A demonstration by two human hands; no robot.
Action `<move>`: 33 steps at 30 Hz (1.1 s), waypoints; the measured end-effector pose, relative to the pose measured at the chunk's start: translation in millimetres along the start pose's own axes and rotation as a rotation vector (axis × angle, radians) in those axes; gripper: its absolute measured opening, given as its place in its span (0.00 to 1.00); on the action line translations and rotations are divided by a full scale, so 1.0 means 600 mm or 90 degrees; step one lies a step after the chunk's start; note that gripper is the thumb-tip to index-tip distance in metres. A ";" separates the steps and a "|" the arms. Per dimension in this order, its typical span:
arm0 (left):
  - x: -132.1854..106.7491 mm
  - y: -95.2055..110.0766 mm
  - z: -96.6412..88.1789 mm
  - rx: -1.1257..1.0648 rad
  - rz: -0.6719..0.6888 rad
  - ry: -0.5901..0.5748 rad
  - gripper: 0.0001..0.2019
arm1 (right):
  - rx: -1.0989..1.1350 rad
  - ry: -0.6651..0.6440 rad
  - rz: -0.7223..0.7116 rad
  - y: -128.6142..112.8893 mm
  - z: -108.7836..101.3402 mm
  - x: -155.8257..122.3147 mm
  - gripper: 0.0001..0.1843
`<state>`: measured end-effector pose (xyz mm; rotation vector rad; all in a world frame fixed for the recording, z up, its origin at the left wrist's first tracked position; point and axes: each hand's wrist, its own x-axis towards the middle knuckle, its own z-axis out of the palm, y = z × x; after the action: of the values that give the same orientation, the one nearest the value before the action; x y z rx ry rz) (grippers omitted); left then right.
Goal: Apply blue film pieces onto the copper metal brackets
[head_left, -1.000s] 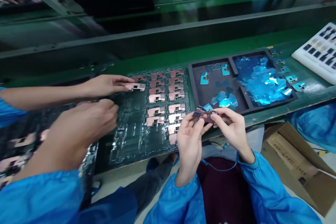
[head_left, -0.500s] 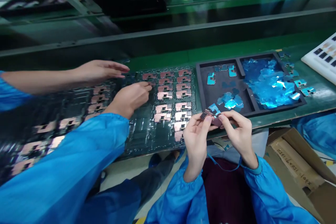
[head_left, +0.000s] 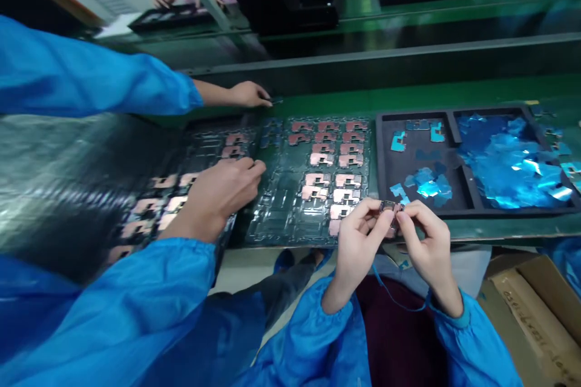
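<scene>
Between my left hand (head_left: 363,236) and my right hand (head_left: 426,236) is a small circuit board (head_left: 389,207) with a pinkish copper face, partly hidden by fingers. Thumb and fingers of the left hand grip its left side. On its right side my right thumb and fingertips are pinched together. It is held above the table's front edge, near the lower left of a black tray (head_left: 380,151). Just beyond my fingers, a cut piece of blue film (head_left: 399,193) lies in the tray, beside a small pile of blue film (head_left: 429,184).
Left of the tray, a clear plastic tray (head_left: 272,217) holds rows of copper-faced boards. A co-worker's right hand (head_left: 218,190) and left hand (head_left: 252,95) reach in from the left. Blue film (head_left: 512,160) fills the black tray's right compartment. A cardboard box (head_left: 526,308) stands lower right.
The view has swung left. My hands have turned the board and drawn it away from the blue film piece. The co-worker's left hand has moved to a small dark piece at the back.
</scene>
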<state>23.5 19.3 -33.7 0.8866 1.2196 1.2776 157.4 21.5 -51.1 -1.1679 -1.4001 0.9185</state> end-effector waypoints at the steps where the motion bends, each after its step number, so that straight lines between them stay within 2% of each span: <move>1: 0.000 0.005 -0.009 0.009 0.002 -0.001 0.15 | -0.007 -0.021 -0.017 0.000 -0.002 -0.001 0.14; 4: 0.007 0.025 -0.056 0.080 0.033 0.037 0.13 | -0.030 -0.068 -0.029 0.003 -0.018 -0.001 0.11; 8: 0.024 0.050 -0.162 0.318 0.122 0.081 0.09 | -0.067 -0.019 -0.024 0.012 -0.046 0.003 0.12; 11: 0.039 0.055 -0.238 0.545 0.179 0.046 0.10 | -0.073 0.008 -0.014 0.017 -0.057 0.006 0.13; 14: 0.052 0.045 -0.280 0.656 0.157 -0.037 0.14 | -0.074 0.005 -0.008 0.018 -0.059 0.008 0.13; 16: 0.059 0.035 -0.289 0.683 0.130 -0.082 0.14 | -0.076 -0.009 0.000 0.019 -0.059 0.007 0.13; 18: 0.067 0.027 -0.290 0.706 0.124 -0.086 0.11 | -0.083 -0.020 0.007 0.021 -0.060 0.007 0.13; 21: 0.077 0.019 -0.287 0.742 0.152 -0.072 0.08 | -0.093 -0.023 0.013 0.024 -0.062 0.007 0.13; 29: 0.071 -0.003 -0.283 0.781 0.246 -0.063 0.11 | -0.094 -0.018 0.015 0.026 -0.062 0.008 0.13; 33: 0.073 -0.010 -0.284 0.801 0.297 0.001 0.12 | -0.099 -0.018 0.016 0.030 -0.062 0.009 0.13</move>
<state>-145.7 37.1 -78.5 2.1491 1.8898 0.7161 197.4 28.5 -61.2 -1.2952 -1.5053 0.8580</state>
